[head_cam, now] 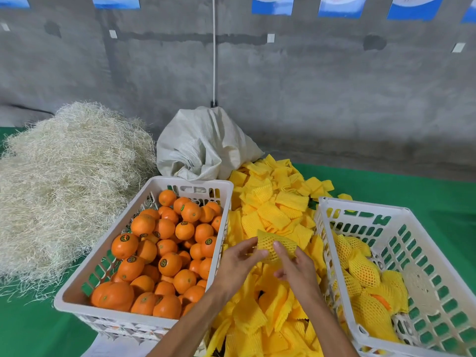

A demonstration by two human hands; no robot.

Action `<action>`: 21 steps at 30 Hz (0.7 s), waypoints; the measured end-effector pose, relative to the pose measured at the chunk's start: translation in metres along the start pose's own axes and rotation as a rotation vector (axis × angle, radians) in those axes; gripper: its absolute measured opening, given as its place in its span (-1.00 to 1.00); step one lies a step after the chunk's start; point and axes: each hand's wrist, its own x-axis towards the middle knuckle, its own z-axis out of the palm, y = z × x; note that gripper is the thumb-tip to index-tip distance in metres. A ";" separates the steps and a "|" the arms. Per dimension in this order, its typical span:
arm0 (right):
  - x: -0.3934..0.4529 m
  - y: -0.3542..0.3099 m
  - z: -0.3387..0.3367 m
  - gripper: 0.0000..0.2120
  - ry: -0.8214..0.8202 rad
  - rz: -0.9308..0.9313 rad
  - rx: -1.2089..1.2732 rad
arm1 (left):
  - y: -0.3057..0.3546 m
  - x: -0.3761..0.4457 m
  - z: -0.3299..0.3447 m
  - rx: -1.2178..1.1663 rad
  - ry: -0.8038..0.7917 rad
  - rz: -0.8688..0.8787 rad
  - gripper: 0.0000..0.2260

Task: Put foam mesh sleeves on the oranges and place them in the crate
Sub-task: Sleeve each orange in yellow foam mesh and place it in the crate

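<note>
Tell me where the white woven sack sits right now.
In the head view, the white woven sack sits at the centre back against the grey wall, just behind the crate of bare oranges, between the straw heap and the yellow foam sleeve pile.

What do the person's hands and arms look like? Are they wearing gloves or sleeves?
No gloves and no sleeves show. Both the left hand and the right hand are bare, and both forearms are bare as far as the picture's bottom edge. No rings, watch or bracelets show. The fingernails look short and plain.
</note>
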 end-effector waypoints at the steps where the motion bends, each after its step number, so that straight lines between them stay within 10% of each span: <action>1: 0.000 -0.003 -0.003 -0.17 0.021 0.002 -0.090 | 0.001 -0.003 0.003 0.065 -0.008 0.036 -0.47; 9: -0.009 -0.022 -0.020 -0.32 -0.015 -0.056 -0.211 | 0.012 -0.015 0.023 -0.193 0.137 0.122 -0.72; 13: -0.013 -0.018 -0.024 0.12 0.018 0.093 -0.105 | 0.018 -0.012 0.033 -0.211 0.159 0.108 -0.82; 21: -0.024 -0.012 -0.042 -0.16 -0.035 0.133 0.557 | 0.024 -0.009 0.058 -0.111 0.111 0.216 -0.85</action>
